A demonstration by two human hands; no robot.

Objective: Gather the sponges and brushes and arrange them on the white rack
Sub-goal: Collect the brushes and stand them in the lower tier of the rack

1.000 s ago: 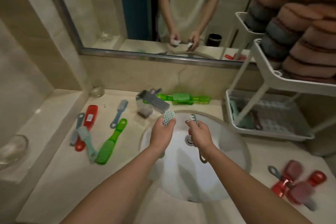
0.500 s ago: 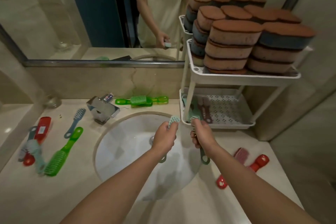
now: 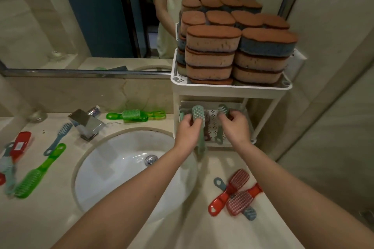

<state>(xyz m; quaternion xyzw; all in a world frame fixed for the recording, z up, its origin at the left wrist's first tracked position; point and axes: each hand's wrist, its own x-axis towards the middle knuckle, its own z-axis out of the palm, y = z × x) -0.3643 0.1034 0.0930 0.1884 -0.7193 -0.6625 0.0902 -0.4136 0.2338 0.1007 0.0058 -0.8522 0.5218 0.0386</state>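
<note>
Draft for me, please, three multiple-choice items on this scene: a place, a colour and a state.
1. Where are the sponges stacked?
A. in the sink
B. on the white rack's top shelf
C. on the counter by the tap

2. What colour is the brush in the left hand?
A. red
B. bright green
C. teal

3. What is the right hand doing?
A. lying flat and empty
B. gripping a second brush over the lower tray
C. pressing a sponge

Answers: 1 B, the stacks fill the upper tier; 2 C, its bristle head is pale teal; 3 B, its fingers curl round the brush.
</note>
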